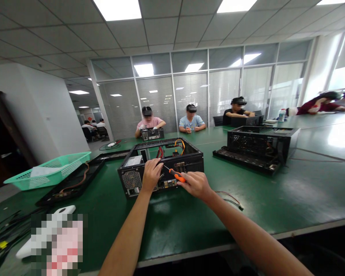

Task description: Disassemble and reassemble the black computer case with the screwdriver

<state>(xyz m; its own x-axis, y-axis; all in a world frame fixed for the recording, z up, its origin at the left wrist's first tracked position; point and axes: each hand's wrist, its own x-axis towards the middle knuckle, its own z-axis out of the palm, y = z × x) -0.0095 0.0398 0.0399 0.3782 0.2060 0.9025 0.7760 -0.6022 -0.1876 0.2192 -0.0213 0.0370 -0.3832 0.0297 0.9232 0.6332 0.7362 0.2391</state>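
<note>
My right hand (197, 184) is wrapped round the orange and black handle of a screwdriver (176, 175). Its thin shaft points up and left toward my left hand (152, 174). The fingers of that left hand are bent close together at the top edge of a black computer case (194, 163), beside the screwdriver's tip; whatever they may pinch is hidden. The case lies on its side with its top uncovered and its rear panel facing me. Inside it, yellow and red cables (181, 145) show.
A green table (247, 203) carries another black case (258, 140) at right, a detached panel (71, 182) and a mint basket (50, 168) at left. Black cables (5, 230) lie front left, a loose wire (232, 200) to the right. Other people sit across the table.
</note>
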